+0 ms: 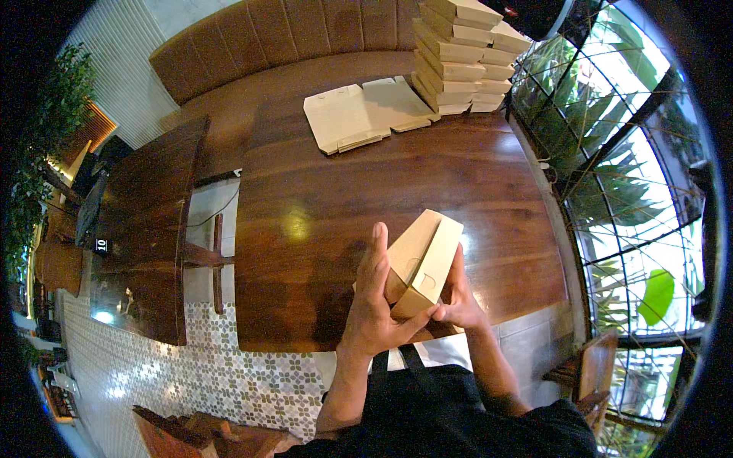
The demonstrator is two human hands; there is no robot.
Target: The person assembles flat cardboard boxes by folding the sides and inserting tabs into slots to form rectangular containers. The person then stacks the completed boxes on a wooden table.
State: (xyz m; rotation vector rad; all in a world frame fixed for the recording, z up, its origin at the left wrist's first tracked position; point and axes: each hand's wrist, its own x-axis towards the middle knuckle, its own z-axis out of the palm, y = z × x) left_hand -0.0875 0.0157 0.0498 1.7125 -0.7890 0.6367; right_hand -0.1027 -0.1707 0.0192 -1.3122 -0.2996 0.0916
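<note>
A small tan cardboard box [425, 259] is held up over the near part of the table, tilted, with its lid folded over and a small tab slot at the near end. My left hand [372, 301] supports the left side, its fingers pointing upward and its thumb across the near bottom corner. On the other side my right hand [460, 299] grips the box's right side and lower edge, some fingers hidden behind it. Farther off, flat unfolded cardboard sheets [366, 114] lie on the table beside a tall stack of folded cardboard boxes [458, 65].
The brown wooden table [321, 229] spreads out beneath my hands. Behind it runs a padded brown bench [305, 34]. A second dark table [145, 237] stands left across a gap. At the right is a gridded window with plants [618, 183]; a wooden chair [595, 370] stands below it.
</note>
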